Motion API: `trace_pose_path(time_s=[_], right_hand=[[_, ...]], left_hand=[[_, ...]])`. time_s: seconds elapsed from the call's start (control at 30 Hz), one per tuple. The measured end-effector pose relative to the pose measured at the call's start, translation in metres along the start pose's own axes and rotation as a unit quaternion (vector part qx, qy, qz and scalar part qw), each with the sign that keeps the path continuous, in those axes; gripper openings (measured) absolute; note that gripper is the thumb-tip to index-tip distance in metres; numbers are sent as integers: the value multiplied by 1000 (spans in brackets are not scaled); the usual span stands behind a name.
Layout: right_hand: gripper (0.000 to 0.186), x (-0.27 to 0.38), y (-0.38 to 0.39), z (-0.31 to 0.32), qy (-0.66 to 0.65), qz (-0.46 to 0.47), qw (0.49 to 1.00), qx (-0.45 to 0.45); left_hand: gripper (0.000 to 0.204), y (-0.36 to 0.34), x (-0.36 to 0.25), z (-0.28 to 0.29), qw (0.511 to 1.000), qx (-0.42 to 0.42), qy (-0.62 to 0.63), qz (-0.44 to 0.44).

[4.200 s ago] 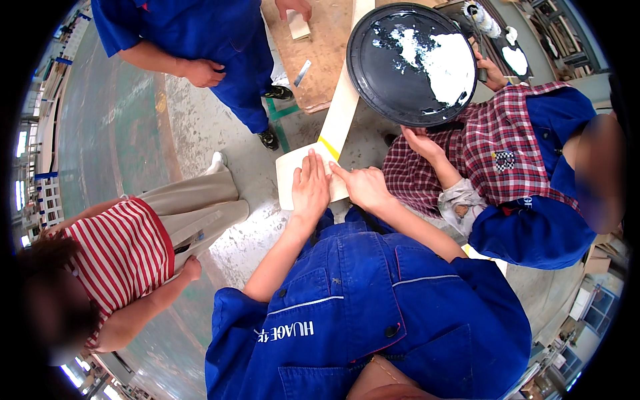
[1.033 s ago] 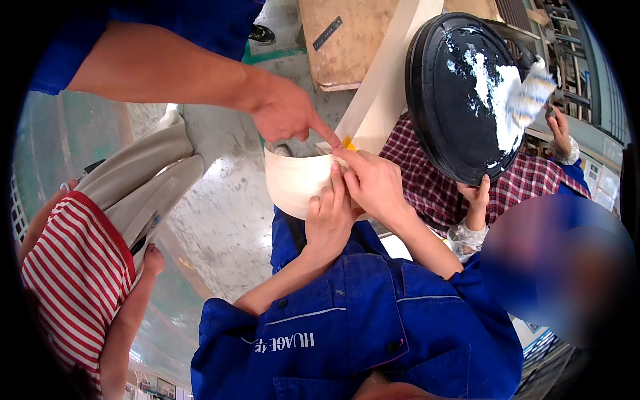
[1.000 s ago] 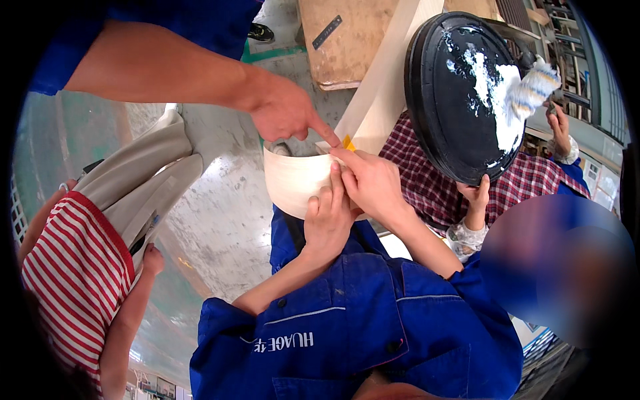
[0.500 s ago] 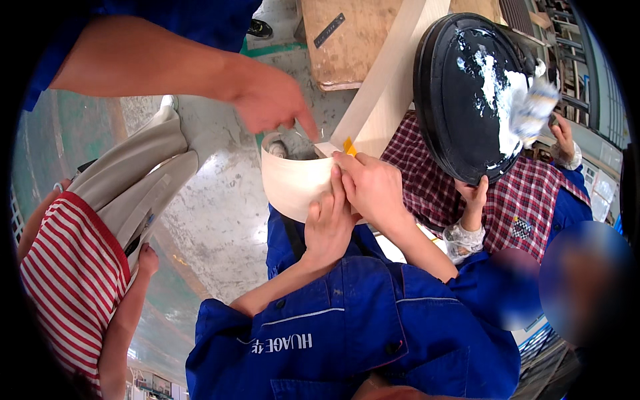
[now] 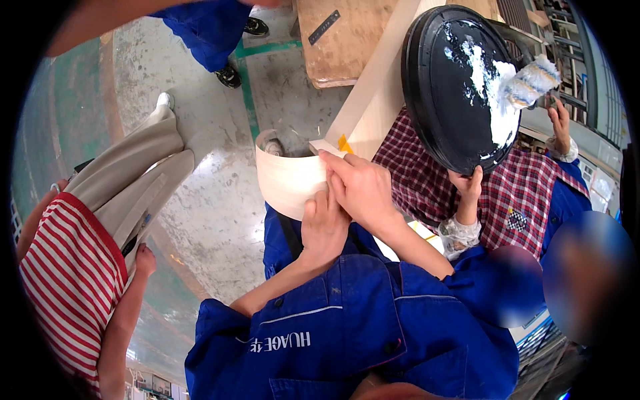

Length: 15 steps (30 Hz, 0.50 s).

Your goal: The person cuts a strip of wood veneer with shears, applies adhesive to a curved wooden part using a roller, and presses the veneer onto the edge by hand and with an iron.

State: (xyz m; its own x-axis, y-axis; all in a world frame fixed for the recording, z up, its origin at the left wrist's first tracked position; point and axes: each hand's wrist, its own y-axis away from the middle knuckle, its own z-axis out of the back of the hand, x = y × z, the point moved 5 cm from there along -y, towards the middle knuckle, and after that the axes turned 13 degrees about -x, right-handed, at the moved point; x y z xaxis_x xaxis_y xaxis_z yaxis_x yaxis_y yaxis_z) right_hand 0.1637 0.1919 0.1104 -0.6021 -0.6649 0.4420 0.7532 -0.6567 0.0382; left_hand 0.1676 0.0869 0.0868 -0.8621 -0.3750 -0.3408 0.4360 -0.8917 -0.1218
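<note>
A pale, thin strip that looks like wood veneer (image 5: 288, 175) curls in a loop in front of me, joining or meeting a long pale board (image 5: 373, 127) that runs away to the upper right. My left hand (image 5: 325, 223) grips the strip's lower edge from below, fingers bent against it. Just above and to the right, my right hand (image 5: 363, 190) pinches the strip near its end, its index finger laid along the top edge. Beyond these fingertips a small yellow piece (image 5: 344, 143) shows on the board. The strip's underside is hidden.
To the right, a co-worker in a checked apron (image 5: 493, 193) holds a round black lid (image 5: 460, 87) smeared with white paste, and a paint roller (image 5: 533, 81). A wooden tabletop (image 5: 347, 40) bears a dark ruler (image 5: 325, 28). A person in a striped top (image 5: 77, 280) stands left.
The co-worker's pointing hand has drawn back from the strip toward the top left edge. The roller has moved slightly at the black lid. My hands keep their hold on the strip.
</note>
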Motion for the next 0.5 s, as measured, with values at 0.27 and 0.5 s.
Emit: trace_pose_path(time_s=[0.27, 0.5], right_hand=[[24, -10, 3, 16, 75, -7, 997, 4], [24, -6, 14, 16, 63, 6, 998, -13]], left_hand=[[52, -6, -4, 7, 999, -17, -2, 34], [52, 6, -8, 3, 1000, 9, -25, 1]])
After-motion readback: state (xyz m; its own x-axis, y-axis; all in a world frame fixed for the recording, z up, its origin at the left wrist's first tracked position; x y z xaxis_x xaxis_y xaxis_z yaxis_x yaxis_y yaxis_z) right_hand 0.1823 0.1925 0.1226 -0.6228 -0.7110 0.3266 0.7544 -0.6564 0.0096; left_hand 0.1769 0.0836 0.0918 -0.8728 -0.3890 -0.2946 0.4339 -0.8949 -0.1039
